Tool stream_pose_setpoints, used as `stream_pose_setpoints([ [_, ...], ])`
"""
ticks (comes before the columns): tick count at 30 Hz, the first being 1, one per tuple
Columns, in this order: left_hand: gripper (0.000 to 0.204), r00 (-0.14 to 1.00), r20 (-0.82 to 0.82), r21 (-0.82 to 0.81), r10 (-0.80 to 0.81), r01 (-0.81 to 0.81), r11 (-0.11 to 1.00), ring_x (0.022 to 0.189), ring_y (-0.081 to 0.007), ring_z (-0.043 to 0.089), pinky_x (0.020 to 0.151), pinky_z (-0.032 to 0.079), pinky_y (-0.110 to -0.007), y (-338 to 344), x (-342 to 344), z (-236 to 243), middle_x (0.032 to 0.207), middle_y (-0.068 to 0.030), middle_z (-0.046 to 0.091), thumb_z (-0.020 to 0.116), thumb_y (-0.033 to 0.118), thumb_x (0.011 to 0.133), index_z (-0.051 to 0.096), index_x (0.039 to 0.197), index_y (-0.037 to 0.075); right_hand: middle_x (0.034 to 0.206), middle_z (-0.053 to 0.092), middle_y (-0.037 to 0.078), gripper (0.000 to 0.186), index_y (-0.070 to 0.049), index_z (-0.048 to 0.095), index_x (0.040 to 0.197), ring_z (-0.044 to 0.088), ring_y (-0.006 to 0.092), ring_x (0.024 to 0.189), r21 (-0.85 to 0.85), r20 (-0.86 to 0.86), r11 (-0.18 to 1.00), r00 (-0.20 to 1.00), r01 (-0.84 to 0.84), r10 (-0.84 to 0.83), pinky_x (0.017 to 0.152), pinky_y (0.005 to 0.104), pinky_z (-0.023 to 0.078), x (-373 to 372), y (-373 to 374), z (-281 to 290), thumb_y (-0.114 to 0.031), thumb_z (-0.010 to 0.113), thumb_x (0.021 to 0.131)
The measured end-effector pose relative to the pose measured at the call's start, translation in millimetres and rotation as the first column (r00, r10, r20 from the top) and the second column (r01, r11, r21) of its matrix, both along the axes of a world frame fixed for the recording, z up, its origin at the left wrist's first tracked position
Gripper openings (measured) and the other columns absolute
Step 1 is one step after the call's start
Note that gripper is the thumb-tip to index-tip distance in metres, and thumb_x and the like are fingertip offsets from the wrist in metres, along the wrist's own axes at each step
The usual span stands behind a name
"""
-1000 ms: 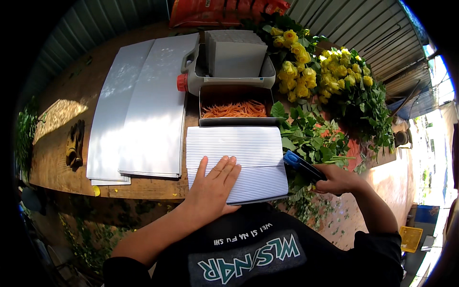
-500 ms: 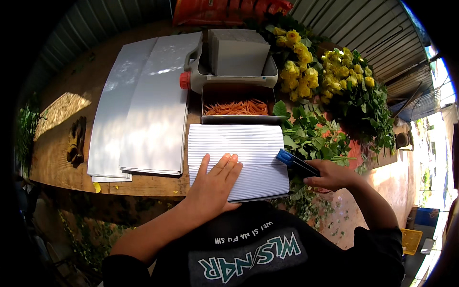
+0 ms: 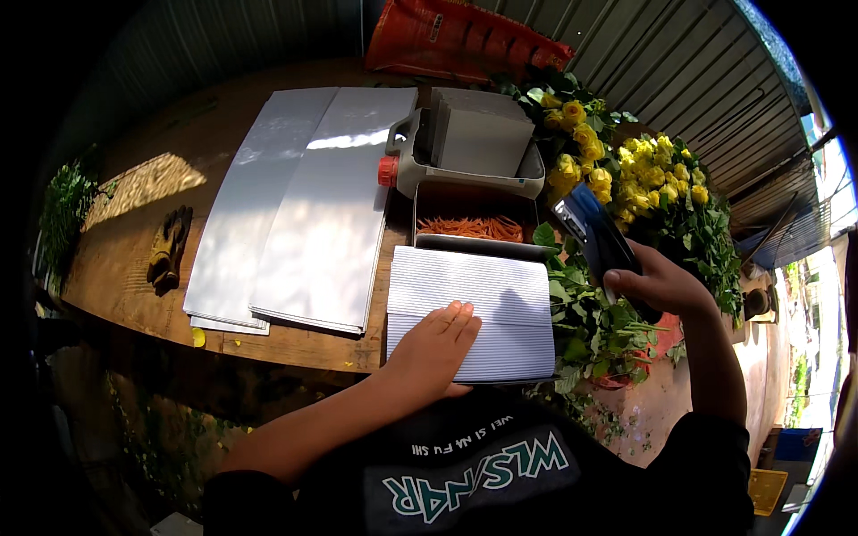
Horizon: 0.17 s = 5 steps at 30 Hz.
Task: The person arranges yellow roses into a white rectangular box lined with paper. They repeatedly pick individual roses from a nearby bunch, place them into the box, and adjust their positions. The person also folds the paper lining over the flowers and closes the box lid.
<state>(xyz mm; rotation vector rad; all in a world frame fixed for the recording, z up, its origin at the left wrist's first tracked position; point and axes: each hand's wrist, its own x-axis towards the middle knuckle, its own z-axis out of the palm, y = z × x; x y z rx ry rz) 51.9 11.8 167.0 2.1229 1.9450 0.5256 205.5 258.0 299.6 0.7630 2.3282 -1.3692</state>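
My left hand (image 3: 427,359) lies flat, fingers together and stretched out, on a ribbed white corrugated sheet (image 3: 509,281) near the table's front edge. A seam runs across the sheet where one layer overlaps another. In my right hand (image 3: 666,284) is a blue and black stapler (image 3: 597,230), gripped round its body and tilted up, apart from the sheet. Its front end points toward the yellow roses (image 3: 585,143). Green leafy stems (image 3: 617,326) lie below the stapler, right of the sheet.
Large white boards (image 3: 313,241) are stacked on the left, with brown-stained gloves (image 3: 167,250) beyond. A box of orange rubber bands (image 3: 469,229) sits behind the sheet. Behind it, a cut-open jug (image 3: 409,170) holds white cards (image 3: 483,134). A red bag (image 3: 465,40) lies at the back.
My right hand has lifted the stapler up and away from the sheet's right edge. My left hand stays flat on the sheet. The whole view has shifted a little.
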Motion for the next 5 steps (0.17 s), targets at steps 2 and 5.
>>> stream_pose_setpoints([
  [2, 0.081, 1.0, 0.002, -0.02, 0.0, 0.0, 1.0, 0.12, -0.0329, 0.036, 0.101, 0.03, -0.036, -0.5, 0.5, 0.3, 0.126, -0.0223, 0.039, 0.074, 0.033, 0.061, 0.035, 0.122, -0.005, 0.107, 0.054, 0.016, 0.065, 0.002, 0.042, 0.119, 0.051, 0.025, 0.106, -0.216, -0.33, 0.971, 0.943, -0.103, 0.026, 0.091, 0.0398, 0.041, -46.0, -19.3, -51.9, -0.049, 0.054, 0.08],
  [5, 0.081, 0.997, -0.076, -0.143, 0.001, -0.012, 0.99, 0.121, -0.0318, 0.036, 0.1, 0.032, -0.035, -0.6, -1.8, 13.1, 0.126, -0.0235, 0.038, 0.072, 0.036, 0.063, 0.034, 0.122, -0.006, 0.118, 0.05, 0.017, 0.071, 0.002, 0.041, 0.122, 0.049, 0.0253, 0.111, -0.455, -0.536, 0.86, 0.842, -0.232, -0.057, 0.095, 0.0398, 0.037, -125.7, -78.9, -99.2, -0.055, 0.05, 0.081],
])
